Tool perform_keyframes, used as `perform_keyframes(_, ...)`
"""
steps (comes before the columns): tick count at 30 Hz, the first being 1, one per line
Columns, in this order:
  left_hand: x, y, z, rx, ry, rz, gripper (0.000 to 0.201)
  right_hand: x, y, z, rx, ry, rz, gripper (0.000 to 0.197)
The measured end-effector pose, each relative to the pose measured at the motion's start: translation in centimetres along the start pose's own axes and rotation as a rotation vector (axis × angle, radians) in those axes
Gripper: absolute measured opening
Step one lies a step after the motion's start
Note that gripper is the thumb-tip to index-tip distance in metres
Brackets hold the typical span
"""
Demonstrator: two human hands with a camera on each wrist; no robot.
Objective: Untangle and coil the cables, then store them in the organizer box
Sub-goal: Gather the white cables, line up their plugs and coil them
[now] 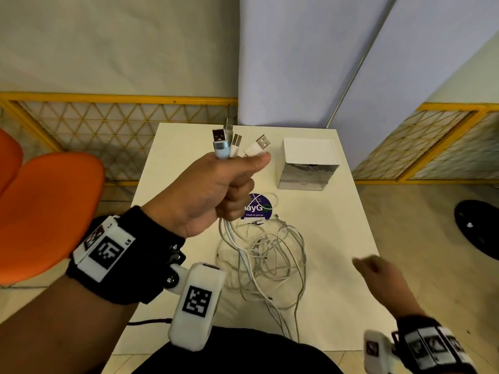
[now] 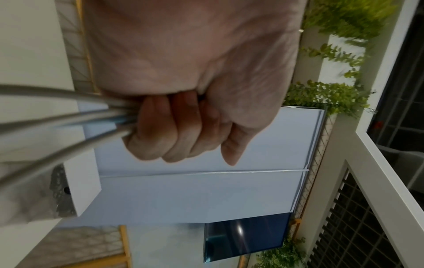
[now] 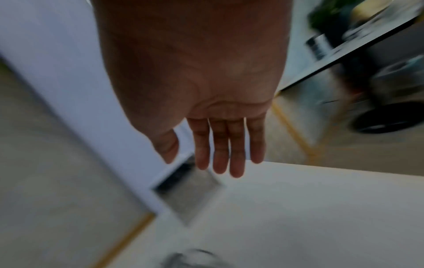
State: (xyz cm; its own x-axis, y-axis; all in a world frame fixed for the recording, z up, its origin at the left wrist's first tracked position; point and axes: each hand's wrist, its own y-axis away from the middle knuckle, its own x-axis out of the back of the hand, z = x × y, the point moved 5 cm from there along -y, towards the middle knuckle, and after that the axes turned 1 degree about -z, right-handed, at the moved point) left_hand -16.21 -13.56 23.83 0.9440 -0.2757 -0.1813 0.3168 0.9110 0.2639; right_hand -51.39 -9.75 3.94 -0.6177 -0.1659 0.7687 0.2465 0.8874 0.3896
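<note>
The left hand point(image 1: 213, 190) grips the cables point(image 1: 266, 255) below their plugs point(image 1: 235, 143) — the tangle trails onto mid-tabletop point(image 1: 337, 225). The right hand point(image 1: 378, 279), fingers straight and empty, hovers at the right edge. The box point(image 1: 307, 164) sits far right — bare surface between.

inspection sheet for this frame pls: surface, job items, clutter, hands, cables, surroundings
Surface: white table, bare where visible.
Job's things: tangled white cables piled mid-table; organizer box at the far right, drawers shut as far as the head view shows.
Clutter: round purple sticker under the cables; nothing else seen.
Grippers: left hand raised, grip closed round the USB plug ends; right hand empty, fingers straight, over the table's right edge, blurred.
Cables: four plugs stick up from the fist; the strands hang into the tangle, not yet coiled.
Surroundings: orange chair left, yellow mesh fence behind, black round base on the floor right.
</note>
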Motion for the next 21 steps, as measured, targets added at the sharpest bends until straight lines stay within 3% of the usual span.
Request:
perform_keyframes(3, -1.2, -0.1, -0.2, -0.006, 0.030, -0.085, 0.054, 1.6, 2.3, -12.5, 0.373, -0.328, -0.132, 0.017)
perform_keyframes(5, -2.0, -0.1, -0.1, -0.033, 0.050, -0.124, 0.055, 1.8, 5.9, -19.4, 0.610, -0.432, -0.380, 0.032)
perform_keyframes(8, -2.9, 0.0, 0.5, -0.120, 0.184, -0.148, 0.058, 0.1, 10.3, -25.5, 0.714, -0.456, -0.760, 0.040)
perform_keyframes(10, -3.0, 0.2, 1.1, -0.176, 0.278, -0.148, 0.061, -1.3, 11.5, -27.3, 0.705, -0.432, -0.797, 0.017)
perform_keyframes(14, -2.2, 1.0, 2.8, -0.275, 0.348, -0.168, 0.065, -3.6, 9.6, -25.5, 0.551, -0.428, -0.721, 0.052)
perform_keyframes(17, -1.6, 2.1, 4.1, -0.302, 0.412, -0.218, 0.067, -5.0, 6.7, -19.6, 0.405, -0.378, -0.700, 0.054)
perform_keyframes(21, -0.5, 3.3, 5.5, -0.334, 0.360, -0.254, 0.067, -6.5, 4.8, -8.6, 0.167, -0.312, -0.688, 0.042)
